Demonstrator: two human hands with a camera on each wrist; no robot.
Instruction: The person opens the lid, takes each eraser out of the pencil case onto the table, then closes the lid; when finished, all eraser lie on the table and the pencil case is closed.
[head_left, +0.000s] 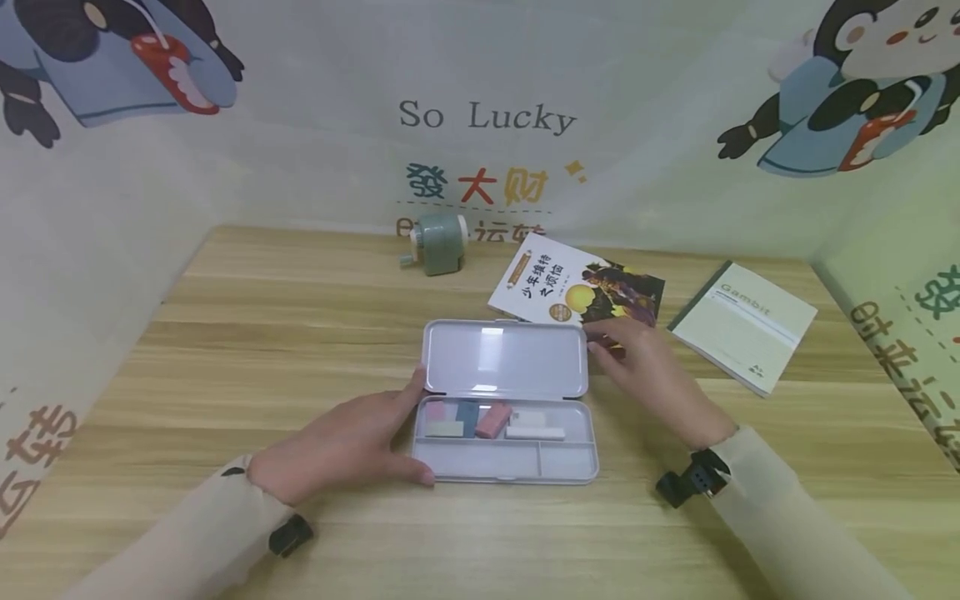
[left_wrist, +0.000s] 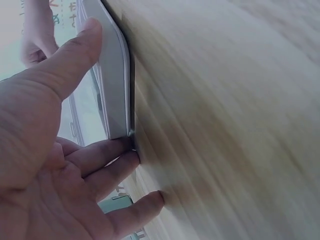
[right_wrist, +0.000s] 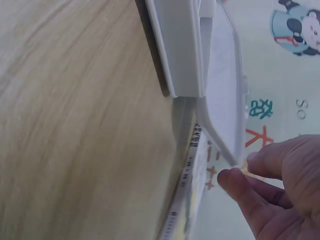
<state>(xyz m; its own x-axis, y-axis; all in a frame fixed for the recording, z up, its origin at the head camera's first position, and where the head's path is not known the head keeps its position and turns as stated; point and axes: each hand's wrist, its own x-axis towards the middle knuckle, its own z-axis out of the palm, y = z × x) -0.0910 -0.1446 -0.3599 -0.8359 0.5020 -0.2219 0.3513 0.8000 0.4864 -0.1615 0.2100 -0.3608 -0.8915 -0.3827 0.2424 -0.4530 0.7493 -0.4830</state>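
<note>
Nearest my head camera: left sleeve (head_left: 180, 533) and right sleeve (head_left: 795, 517), beige, black wrist camera (head_left: 291, 535) at the left cuff, its black twin (head_left: 686, 482) at the right. From my end, left grip (head_left: 352, 446) is a bare hand with thumb and fingers wide apart, spanning the left end of the white pencil case (head_left: 476, 460): thumb at the front corner, fingers at the hinge end, so I read it as holding the case. Right grip (head_left: 641, 358) has thumb and forefinger nearly together at the far right corner of the lid (head_left: 502, 358); whether they really pinch it I can't tell. Case sits on the desk (head_left: 300, 308) between both grips, lid swung open away from me. In its rear compartment, right of the left grip, I count a pale green block (head_left: 444, 428), a blue-grey block (head_left: 467, 417), a pink block (head_left: 492, 421) and a white block (head_left: 536, 433), plus other small pieces. Beyond the right grip, just behind the lid, lies a picture-cover book (head_left: 540, 279), partly covered by that hand; right of that grip, the Gambit notebook (head_left: 746, 325). Ahead of the left grip and a bit right, near the printed backdrop (head_left: 315, 142), stands a grey-green crank sharpener (head_left: 441, 244).
</note>
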